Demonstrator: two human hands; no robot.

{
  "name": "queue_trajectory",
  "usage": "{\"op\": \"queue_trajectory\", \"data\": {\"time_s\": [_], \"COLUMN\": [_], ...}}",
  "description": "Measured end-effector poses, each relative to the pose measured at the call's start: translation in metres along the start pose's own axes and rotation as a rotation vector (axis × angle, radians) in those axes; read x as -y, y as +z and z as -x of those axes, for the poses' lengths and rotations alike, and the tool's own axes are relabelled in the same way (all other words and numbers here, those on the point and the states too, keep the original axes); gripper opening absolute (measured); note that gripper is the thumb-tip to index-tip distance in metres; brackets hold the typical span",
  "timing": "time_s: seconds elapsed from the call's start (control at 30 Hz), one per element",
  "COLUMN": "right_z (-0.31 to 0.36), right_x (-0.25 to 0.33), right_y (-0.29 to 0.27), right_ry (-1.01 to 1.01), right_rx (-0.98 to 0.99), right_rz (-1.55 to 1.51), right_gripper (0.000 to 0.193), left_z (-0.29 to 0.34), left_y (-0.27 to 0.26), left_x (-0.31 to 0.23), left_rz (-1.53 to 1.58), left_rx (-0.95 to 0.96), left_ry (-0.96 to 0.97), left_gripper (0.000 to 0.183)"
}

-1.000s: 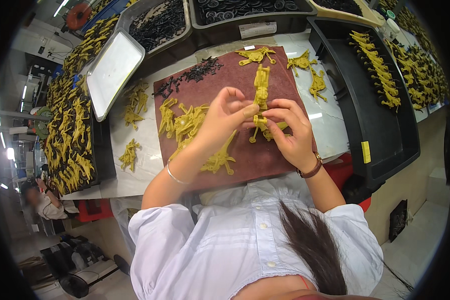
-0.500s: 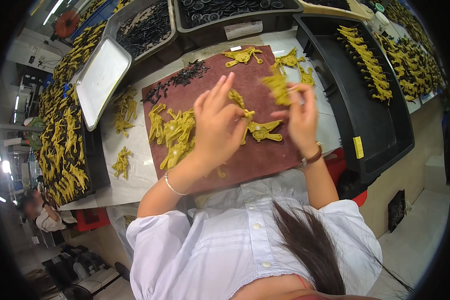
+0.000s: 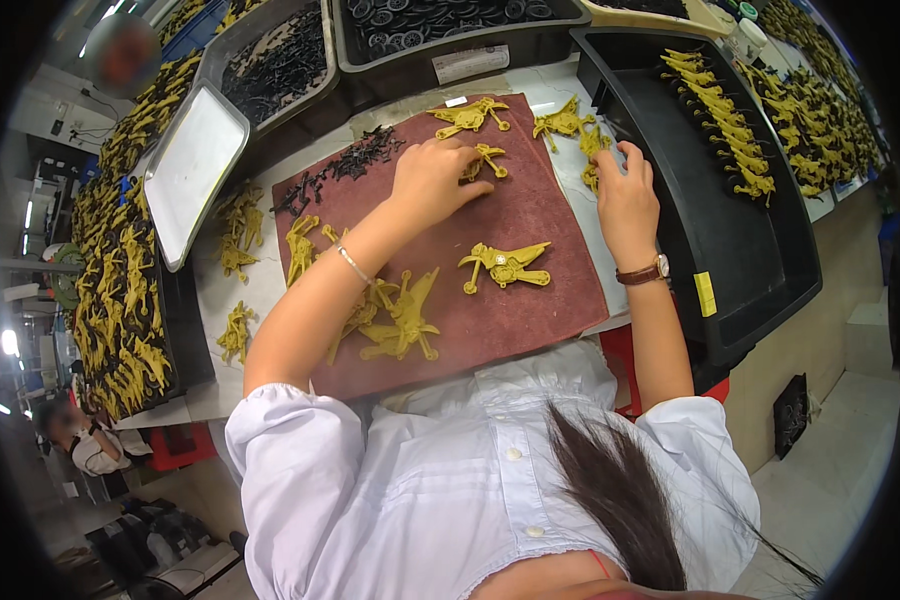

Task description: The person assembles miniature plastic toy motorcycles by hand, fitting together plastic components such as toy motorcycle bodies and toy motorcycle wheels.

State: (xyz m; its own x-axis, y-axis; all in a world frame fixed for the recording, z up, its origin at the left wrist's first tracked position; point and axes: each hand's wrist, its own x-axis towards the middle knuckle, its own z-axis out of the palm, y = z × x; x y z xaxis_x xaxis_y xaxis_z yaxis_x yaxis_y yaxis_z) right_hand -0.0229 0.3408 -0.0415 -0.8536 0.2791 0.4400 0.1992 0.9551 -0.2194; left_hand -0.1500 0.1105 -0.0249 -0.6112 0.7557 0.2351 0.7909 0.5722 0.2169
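Observation:
My left hand (image 3: 435, 182) is over the far middle of a reddish-brown mat (image 3: 560, 265), fingers closed around a yellow plastic part (image 3: 488, 160) that they partly cover. At the mat's right side, my right hand (image 3: 627, 205) has its fingers loosely bent and apart, with the fingertips beside a small yellow part (image 3: 591, 175) on the table. A larger yellow part with arms and a pointed end (image 3: 507, 264) lies alone on the mat. Several similar parts (image 3: 405, 318) lie under and beside my left forearm. Another yellow part (image 3: 470, 117) rests at the mat's far edge.
Small black pieces (image 3: 355, 165) are heaped on the mat's far left. Behind stand a bin of black wheels (image 3: 440, 25) and a bin of black pieces (image 3: 270, 65). A white tray (image 3: 198, 165) leans at left. The black tray (image 3: 705, 235) at right holds a row of yellow parts.
My left hand has moved away from me to the far part of the mat. My right hand has lowered at the right edge; the blurred yellow part is no longer raised in it.

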Motion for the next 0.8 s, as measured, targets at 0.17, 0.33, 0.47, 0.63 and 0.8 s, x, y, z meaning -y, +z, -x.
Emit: {"op": "queue_trajectory", "data": {"time_s": [0.17, 0.33, 0.47, 0.63, 0.8], "right_z": [0.013, 0.037, 0.05, 0.058, 0.054], "right_x": [0.008, 0.017, 0.019, 0.025, 0.027], "right_y": [-0.01, -0.035, -0.033, -0.028, -0.031], "right_ry": [-0.03, -0.187, -0.301, -0.332, -0.384], "right_rx": [-0.017, 0.44, 0.426, 0.421, 0.45], "right_rz": [-0.17, -0.814, -0.758, -0.661, -0.692], "right_gripper": [0.026, 0.042, 0.053, 0.052, 0.046], "left_z": [-0.001, -0.007, -0.012, -0.009, 0.009], "left_y": [-0.004, -0.015, -0.01, -0.001, -0.023], "left_x": [0.016, 0.011, 0.001, -0.003, -0.021], "left_rz": [-0.001, 0.095, 0.194, 0.157, 0.309], "left_rx": [-0.023, 0.123, 0.043, 0.092, -0.011], "left_ry": [0.03, -0.067, -0.033, 0.006, 0.163], "left_gripper": [0.043, 0.043, 0.042, 0.04, 0.042]}}
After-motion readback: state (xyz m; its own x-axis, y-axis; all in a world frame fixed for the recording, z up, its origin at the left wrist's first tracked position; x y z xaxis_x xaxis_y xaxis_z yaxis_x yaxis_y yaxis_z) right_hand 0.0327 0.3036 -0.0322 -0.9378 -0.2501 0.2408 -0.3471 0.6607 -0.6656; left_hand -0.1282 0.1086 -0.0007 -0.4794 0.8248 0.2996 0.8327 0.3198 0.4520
